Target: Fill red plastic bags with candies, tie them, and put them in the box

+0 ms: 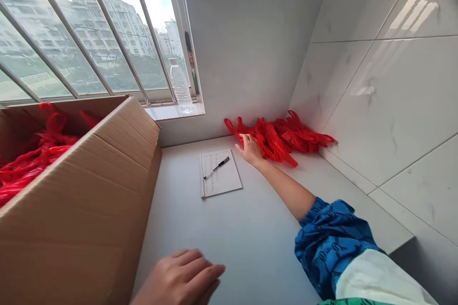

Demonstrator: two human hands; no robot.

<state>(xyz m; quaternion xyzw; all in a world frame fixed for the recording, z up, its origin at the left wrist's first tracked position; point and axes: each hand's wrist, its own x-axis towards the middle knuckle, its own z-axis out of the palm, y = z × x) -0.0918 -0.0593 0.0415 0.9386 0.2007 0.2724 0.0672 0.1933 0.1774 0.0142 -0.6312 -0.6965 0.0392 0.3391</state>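
Note:
A heap of red plastic bags (pixel 279 138) lies bunched against the wall at the back of the white tabletop. My right hand (pixel 250 149) reaches to the heap's left end; its fingers touch the red plastic, with the thumb held apart, and no bag is visibly gripped. Low in the view, my left hand (pixel 182 276) hovers over the near part of the tabletop. Its fingers are loosely curled together, and nothing shows in them. A notebook (pixel 229 183) with written lines lies near my right hand, with a black-and-clear pen (pixel 216 167) across it.
At the left stands a large open cardboard box (pixel 89 200) holding more red plastic bags (pixel 39 162). A clear bottle (pixel 181 86) stands on the windowsill (pixel 175 111) by the barred window. Tiled wall (pixel 404 105) bounds the tabletop (pixel 250 233) on the right.

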